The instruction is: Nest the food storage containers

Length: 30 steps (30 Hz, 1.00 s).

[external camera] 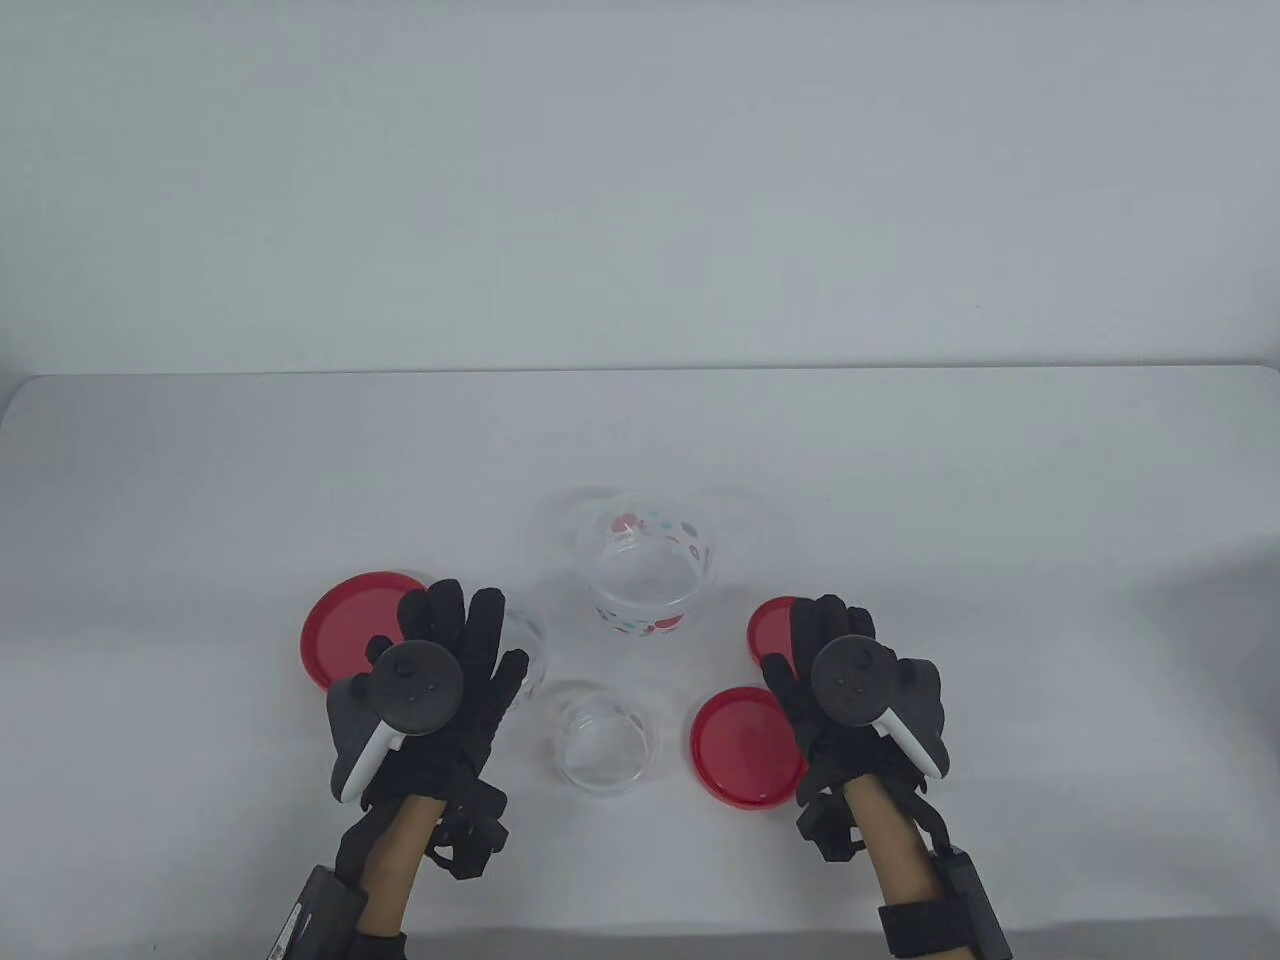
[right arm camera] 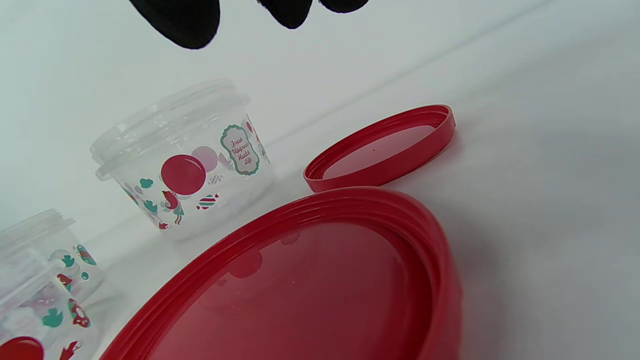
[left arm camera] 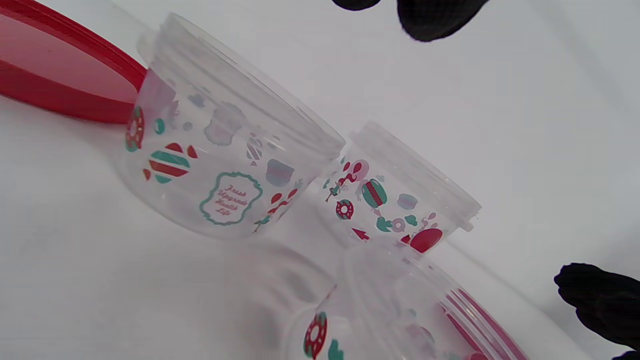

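Three clear printed containers stand open on the white table: a large one, a small one and a medium one partly under my left hand. That hand is spread flat over it and holds nothing; its fingertips hang above the medium container. My right hand is spread open and empty over the small red lid and the edge of the medium red lid. The right wrist view shows both lids, the medium one and the small one, lying rim up.
A large red lid lies left of my left hand, against the medium container. The table's far edge meets a pale wall. The large container stands beyond the lids.
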### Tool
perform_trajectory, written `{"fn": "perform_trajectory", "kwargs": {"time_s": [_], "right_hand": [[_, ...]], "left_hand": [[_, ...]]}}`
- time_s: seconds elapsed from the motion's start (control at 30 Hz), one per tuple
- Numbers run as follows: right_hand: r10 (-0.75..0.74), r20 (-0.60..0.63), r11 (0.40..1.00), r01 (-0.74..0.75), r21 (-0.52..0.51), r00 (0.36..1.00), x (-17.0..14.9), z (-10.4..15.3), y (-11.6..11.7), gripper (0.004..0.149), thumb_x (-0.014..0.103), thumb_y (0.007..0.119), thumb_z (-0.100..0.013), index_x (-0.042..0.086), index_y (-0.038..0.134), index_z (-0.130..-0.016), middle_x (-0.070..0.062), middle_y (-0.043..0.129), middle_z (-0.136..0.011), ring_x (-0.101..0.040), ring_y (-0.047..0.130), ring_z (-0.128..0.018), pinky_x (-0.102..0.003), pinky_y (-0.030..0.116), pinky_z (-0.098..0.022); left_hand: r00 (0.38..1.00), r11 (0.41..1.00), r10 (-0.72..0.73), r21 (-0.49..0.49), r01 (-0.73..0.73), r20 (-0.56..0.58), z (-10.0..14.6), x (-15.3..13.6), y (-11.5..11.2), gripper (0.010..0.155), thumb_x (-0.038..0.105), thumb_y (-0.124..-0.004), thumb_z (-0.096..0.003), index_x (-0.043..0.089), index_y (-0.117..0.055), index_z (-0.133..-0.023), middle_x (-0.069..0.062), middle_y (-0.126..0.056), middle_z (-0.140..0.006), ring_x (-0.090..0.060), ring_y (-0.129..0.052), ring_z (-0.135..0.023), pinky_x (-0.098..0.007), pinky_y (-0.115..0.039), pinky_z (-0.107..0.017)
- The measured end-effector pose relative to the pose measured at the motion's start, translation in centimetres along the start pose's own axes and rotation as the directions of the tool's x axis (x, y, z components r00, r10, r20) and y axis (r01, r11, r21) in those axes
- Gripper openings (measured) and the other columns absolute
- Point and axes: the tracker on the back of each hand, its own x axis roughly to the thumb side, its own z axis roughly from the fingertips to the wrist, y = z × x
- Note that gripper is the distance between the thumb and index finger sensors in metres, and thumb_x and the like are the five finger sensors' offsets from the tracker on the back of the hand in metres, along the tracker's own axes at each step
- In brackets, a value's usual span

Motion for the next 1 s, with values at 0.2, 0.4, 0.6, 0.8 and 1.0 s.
{"fn": "perform_trajectory", "kwargs": {"time_s": [0.2, 0.4, 0.6, 0.8, 1.0], "right_hand": [[-0.010, -0.008, 1.000, 0.010, 0.014, 1.000, -0.1, 0.0, 0.1, 0.067, 0.042, 0.057, -0.064, 0.008, 0.031, -0.115, -0.021, 0.020, -0.117, -0.049, 0.017, -0.101, -0.069, 0.025, -0.064], [-0.015, -0.011, 0.999, 0.015, 0.030, 1.000, -0.1, 0.0, 0.2, 0.066, 0.042, 0.057, -0.064, 0.007, 0.033, -0.115, -0.021, 0.021, -0.117, -0.049, 0.018, -0.101, -0.069, 0.025, -0.064], [-0.024, -0.015, 0.999, 0.024, 0.041, 1.000, -0.1, -0.1, 0.3, 0.066, 0.042, 0.057, -0.064, 0.007, 0.034, -0.115, -0.023, 0.022, -0.117, -0.049, 0.019, -0.101, -0.069, 0.026, -0.064], [-0.029, -0.017, 0.998, 0.029, 0.047, 0.999, -0.1, -0.1, 0.3, 0.066, 0.042, 0.057, -0.064, 0.006, 0.035, -0.115, -0.023, 0.023, -0.117, -0.050, 0.019, -0.101, -0.069, 0.026, -0.064], [-0.033, -0.018, 0.998, 0.034, 0.050, 0.999, -0.2, -0.2, 0.4, 0.066, 0.042, 0.057, -0.064, 0.006, 0.035, -0.115, -0.023, 0.024, -0.117, -0.050, 0.020, -0.101, -0.069, 0.027, -0.064]], "left_hand": [[0.993, 0.999, -0.009, 0.036, 0.005, 0.122, 0.6, 1.7, -0.2, 0.068, 0.052, -0.050, -0.0659, 0.036, -0.018, -0.123, 0.000, 0.002, -0.128, -0.029, 0.014, -0.113, -0.059, 0.007, -0.075], [0.959, 0.995, -0.096, 0.025, 0.093, 0.267, 1.3, 4.2, -1.4, 0.067, 0.052, -0.051, -0.0658, 0.034, -0.021, -0.123, -0.002, -0.005, -0.129, -0.032, 0.006, -0.115, -0.058, 0.002, -0.077], [0.907, 0.979, -0.131, -0.091, 0.182, 0.401, 1.6, 5.9, -3.0, 0.067, 0.051, -0.058, -0.0646, 0.028, -0.035, -0.123, -0.007, -0.034, -0.131, -0.037, -0.021, -0.119, -0.053, -0.010, -0.082], [0.857, 0.934, -0.176, -0.193, 0.301, 0.484, 1.7, 6.9, -4.9, 0.063, 0.049, -0.065, -0.0627, 0.024, -0.051, -0.119, -0.009, -0.058, -0.124, -0.039, -0.046, -0.114, -0.050, -0.012, -0.083], [0.825, 0.885, -0.250, -0.227, 0.407, 0.506, 1.7, 7.3, -6.6, 0.058, 0.047, -0.069, -0.0612, 0.022, -0.065, -0.113, -0.009, -0.076, -0.115, -0.039, -0.063, -0.107, -0.049, -0.016, -0.083]]}}
